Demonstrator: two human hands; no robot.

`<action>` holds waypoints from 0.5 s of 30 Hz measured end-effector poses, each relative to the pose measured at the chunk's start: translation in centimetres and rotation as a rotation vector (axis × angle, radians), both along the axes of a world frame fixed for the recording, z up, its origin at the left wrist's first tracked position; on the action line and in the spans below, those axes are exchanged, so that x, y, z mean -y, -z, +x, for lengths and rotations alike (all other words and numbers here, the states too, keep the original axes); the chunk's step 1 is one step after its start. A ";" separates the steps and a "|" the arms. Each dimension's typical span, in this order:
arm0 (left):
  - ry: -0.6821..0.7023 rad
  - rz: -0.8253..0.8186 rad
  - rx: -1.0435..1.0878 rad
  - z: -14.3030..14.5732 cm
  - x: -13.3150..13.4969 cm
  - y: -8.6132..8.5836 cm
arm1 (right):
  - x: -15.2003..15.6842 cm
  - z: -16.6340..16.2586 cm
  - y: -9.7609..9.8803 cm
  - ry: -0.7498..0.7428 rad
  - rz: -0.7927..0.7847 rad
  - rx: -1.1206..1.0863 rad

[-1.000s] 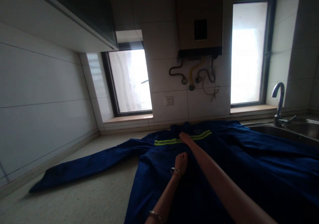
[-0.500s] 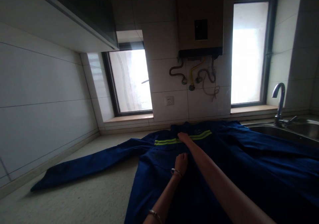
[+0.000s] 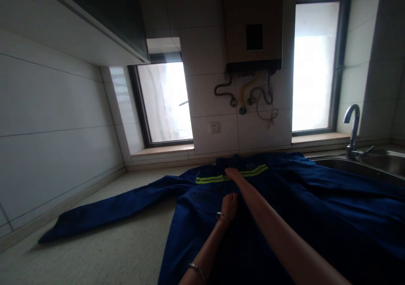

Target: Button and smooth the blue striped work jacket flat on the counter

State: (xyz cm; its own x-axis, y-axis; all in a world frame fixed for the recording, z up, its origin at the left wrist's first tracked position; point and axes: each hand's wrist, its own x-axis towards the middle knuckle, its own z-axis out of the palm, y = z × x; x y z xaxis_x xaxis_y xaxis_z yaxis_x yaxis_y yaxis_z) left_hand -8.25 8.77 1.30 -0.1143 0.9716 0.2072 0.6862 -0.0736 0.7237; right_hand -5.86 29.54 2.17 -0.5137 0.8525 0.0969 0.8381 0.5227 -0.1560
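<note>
A dark blue work jacket (image 3: 196, 230) lies spread on the countertop, with a yellow-green reflective stripe (image 3: 210, 179) across its chest. Its collar points toward the back wall and one sleeve (image 3: 110, 209) stretches out to the left. My right hand (image 3: 232, 174) is closed at the middle of the stripe, gripping the front of the jacket. Lower down on the same front, my left hand (image 3: 230, 204), with bracelets on its wrist and forearm, is also closed on the cloth. The fingertips of both hands are partly hidden.
The pale countertop (image 3: 133, 242) shows at the left, below a wall cabinet (image 3: 95, 23). A steel sink (image 3: 335, 165) with a faucet (image 3: 354, 128) is at the right, partly covered by the jacket. A water heater (image 3: 253, 27) with hoses hangs on the back wall.
</note>
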 end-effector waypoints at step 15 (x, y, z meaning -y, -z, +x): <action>-0.015 0.011 0.003 -0.5 -0.4 0.3 | 0.4 2.2 0.0 -0.018 -0.275 -0.201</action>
State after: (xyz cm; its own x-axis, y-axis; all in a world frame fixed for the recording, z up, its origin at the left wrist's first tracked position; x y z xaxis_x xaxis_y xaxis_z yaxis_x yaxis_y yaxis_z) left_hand -8.71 9.19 1.02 -0.1291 0.9675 0.2175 0.6853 -0.0715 0.7247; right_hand -3.62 29.17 2.18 -0.5233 0.8515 -0.0346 0.7669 0.4529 -0.4547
